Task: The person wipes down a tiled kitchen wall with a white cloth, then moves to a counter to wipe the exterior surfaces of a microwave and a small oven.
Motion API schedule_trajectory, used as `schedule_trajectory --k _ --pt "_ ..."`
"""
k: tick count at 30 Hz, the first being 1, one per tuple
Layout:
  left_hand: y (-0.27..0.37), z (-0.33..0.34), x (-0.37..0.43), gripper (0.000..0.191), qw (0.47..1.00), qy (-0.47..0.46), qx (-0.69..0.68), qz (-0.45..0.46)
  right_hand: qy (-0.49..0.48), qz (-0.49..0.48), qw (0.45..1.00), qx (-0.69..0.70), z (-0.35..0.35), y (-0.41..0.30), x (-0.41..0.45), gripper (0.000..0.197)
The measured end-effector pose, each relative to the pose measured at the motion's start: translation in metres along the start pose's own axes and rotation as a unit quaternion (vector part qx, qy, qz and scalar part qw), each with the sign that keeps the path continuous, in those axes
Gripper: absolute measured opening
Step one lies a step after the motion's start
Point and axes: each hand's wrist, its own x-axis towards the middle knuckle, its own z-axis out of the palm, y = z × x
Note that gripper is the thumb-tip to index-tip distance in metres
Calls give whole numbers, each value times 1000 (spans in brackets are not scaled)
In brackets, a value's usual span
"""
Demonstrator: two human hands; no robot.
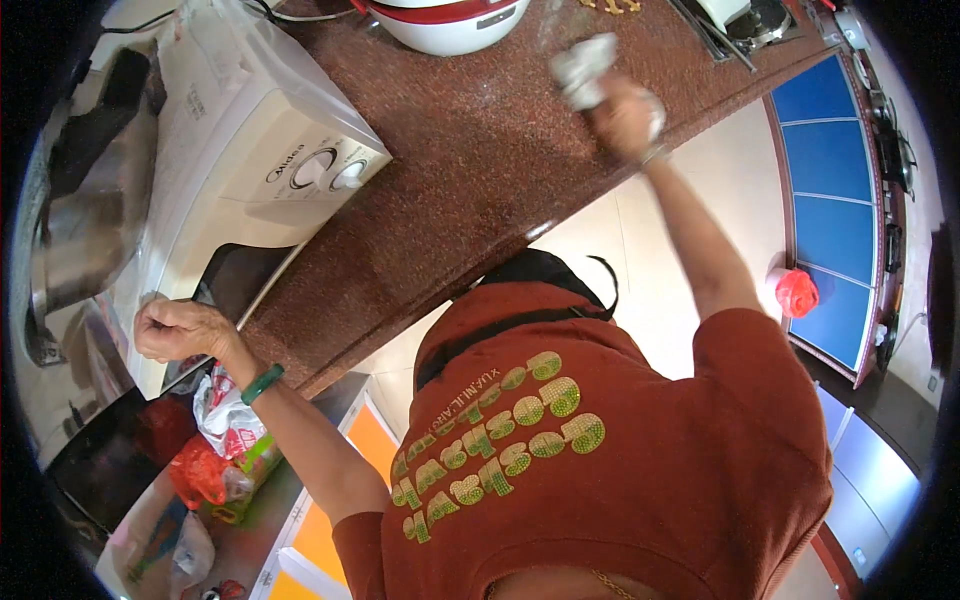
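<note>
My right hand (630,116) is closed around a crumpled white cloth (585,67), both blurred by motion. The cloth lies against the reddish-brown speckled stone countertop (465,142), near its front edge. At the left, my left hand (180,330) is curled into a fist, with a green bangle (262,384) on the wrist. It is in front of the lower front of a white Midea microwave oven (255,180), and nothing shows in its fingers. Whether the fist touches the oven I cannot tell.
A white and red rice cooker (442,34) stands at the counter's back. Cooking equipment (757,26) sits at the far right end. A metal pot (94,232) is left of the microwave. Plastic bags (229,420) lie below my left hand. Blue cabinets (829,161) stand across the floor.
</note>
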Motion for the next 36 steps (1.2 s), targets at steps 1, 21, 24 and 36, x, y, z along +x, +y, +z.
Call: schedule_trajectory --k 1,21,24,36 --pt "3 4 0 30 1000 -2 -6 -1 18 48 998 -42 -5 46 6 31" --pt "3 4 3 34 999 12 -43 12 -121 -247 930 242 -14 -116 -58 37" --pt "7 -3 4 33 999 2 -44 -4 -36 -110 989 90 -28 -1 -46 38" --pt "5 2 -3 21 998 -23 -40 -45 -75 -121 979 146 24 -136 -33 41"
